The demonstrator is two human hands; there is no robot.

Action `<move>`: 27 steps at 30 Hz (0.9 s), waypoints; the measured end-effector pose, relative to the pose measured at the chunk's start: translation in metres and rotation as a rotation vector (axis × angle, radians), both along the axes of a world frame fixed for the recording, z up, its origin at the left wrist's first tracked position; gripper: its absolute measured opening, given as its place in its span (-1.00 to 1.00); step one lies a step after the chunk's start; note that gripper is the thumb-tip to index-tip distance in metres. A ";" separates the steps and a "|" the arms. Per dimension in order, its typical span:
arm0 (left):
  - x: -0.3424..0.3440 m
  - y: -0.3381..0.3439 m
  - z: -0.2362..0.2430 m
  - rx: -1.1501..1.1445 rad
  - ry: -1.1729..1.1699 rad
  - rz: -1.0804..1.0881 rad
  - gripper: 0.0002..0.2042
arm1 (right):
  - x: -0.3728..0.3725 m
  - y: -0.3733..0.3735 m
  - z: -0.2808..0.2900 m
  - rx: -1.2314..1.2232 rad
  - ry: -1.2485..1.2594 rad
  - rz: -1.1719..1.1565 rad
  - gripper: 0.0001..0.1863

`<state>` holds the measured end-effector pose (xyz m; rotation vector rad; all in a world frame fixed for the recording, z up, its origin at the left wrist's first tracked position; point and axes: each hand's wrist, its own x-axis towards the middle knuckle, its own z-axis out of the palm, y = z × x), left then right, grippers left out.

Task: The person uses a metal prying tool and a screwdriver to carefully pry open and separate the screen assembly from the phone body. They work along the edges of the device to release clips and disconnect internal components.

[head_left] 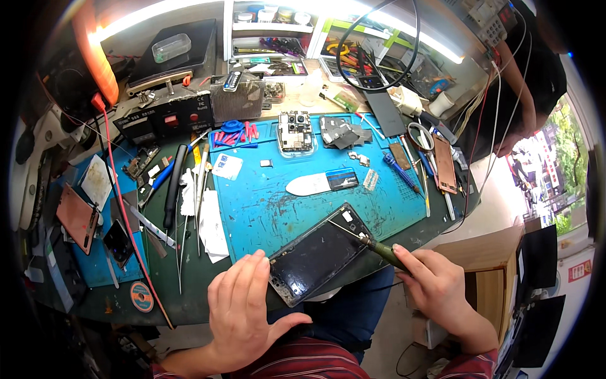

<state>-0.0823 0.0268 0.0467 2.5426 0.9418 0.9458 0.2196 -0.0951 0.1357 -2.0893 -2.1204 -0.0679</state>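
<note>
A phone screen assembly (319, 252), dark and glossy with a worn frame, lies aslant at the front edge of the blue mat. My left hand (243, 309) is at its left corner, fingers stretched out together and thumb apart; the fingertips are at or very near the edge. My right hand (435, 281) grips a green-handled soldering iron (382, 252), its thin metal tip slanting over the screen's upper end. Whether the tip touches the surface I cannot tell. Beyond the screen lies a white flat spatula-shaped blade (309, 184) with a blue and black end.
A phone circuit board (297, 132) rests on a clear box behind. Tweezers (183, 252) and white paper (213, 227) lie left of the mat (252, 208). A blue screwdriver (401, 172) lies right. A red cable (129, 227) crosses the left side. Another person's arm (521, 95) shows upper right.
</note>
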 end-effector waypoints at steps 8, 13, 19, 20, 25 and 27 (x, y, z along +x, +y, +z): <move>0.001 0.001 -0.004 0.007 0.013 0.036 -0.02 | -0.005 -0.005 -0.004 -0.014 0.010 0.020 -0.29; 0.001 0.000 -0.006 0.021 0.021 0.043 -0.02 | -0.012 -0.007 -0.002 -0.025 -0.009 0.028 -0.29; 0.001 0.000 -0.005 0.025 0.020 0.050 -0.04 | -0.013 -0.005 -0.001 -0.007 -0.034 -0.008 -0.30; 0.002 0.000 -0.006 0.022 0.019 0.048 -0.04 | -0.014 -0.006 -0.001 -0.011 -0.042 -0.009 -0.30; 0.002 0.000 -0.005 0.023 0.021 0.051 -0.04 | -0.014 -0.007 -0.002 -0.006 -0.042 -0.004 -0.30; 0.002 0.000 -0.005 0.025 0.021 0.051 -0.04 | -0.015 -0.008 -0.004 -0.016 -0.043 -0.002 -0.30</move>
